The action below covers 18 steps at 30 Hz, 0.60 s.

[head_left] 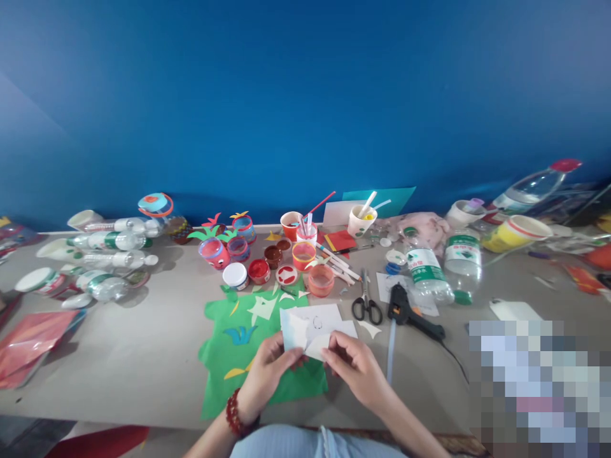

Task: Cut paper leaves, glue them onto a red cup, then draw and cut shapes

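Between my two hands a piece of white paper (294,332) is held up by its lower edge. My left hand (273,364) pinches its left part, thumb in front and fingers behind. On the right side my right hand (351,364) grips it the same way. Small drawn marks show on a white sheet (329,318) at the paper's back; whether it is the same piece I cannot tell. Beneath lies green felt-like sheet material (219,381) with a blue grass-shaped cutout (240,335) and yellow cutouts on it. Scissors (366,308) rest to the right of the paper.
A black glue gun (413,315) lies right of the scissors, its cord trailing toward me. Behind are paint jars (259,271), painted cups (214,253) and several markers (341,261). Plastic bottles stand at the right (463,264) and lie at the left (114,240).
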Available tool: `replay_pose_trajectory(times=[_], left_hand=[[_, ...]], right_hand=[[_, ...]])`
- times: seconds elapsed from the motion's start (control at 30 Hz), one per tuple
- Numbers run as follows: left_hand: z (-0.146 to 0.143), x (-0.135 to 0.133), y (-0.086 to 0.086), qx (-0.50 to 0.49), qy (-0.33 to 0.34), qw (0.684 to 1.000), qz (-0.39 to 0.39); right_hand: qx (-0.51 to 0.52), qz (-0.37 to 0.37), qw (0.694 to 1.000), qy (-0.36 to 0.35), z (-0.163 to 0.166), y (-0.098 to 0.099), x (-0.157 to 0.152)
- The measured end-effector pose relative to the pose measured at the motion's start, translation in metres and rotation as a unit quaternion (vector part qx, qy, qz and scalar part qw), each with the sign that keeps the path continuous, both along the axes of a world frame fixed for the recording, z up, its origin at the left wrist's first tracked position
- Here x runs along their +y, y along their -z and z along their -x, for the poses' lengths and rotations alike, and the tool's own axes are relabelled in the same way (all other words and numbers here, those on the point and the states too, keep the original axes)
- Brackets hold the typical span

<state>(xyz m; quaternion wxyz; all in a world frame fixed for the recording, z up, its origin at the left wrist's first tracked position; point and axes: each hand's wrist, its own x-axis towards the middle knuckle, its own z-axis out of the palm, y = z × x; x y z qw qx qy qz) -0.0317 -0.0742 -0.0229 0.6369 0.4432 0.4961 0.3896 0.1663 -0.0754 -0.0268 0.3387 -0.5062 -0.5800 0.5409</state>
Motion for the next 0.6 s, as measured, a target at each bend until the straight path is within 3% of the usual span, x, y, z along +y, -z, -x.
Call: replay_pose_trajectory(times=[0.23, 0.37, 0.5, 0.6], left_hand=[[0.005, -0.004, 0.006, 0.043, 0.013, 0.999, -0.026], [0.035, 0.008, 0.004, 0.121, -0.058, 0.989, -0.070], [0.068, 0.035, -0.011, 0.332, 0.028, 0.933, -0.134], [0.081, 0.053, -0.018, 0.414, 0.063, 0.894, -0.162]], right_hand=[[0.015, 0.003, 1.000, 0.014, -0.003, 0.008, -0.007], [0.029, -0.002, 0.994, 0.101, -0.031, 0.006, -0.001], [-0.003, -0.004, 0.997, 0.080, -0.055, -0.003, 0.008], [-0.021, 0.006, 0.998, 0.054, -0.054, -0.004, 0.010]])
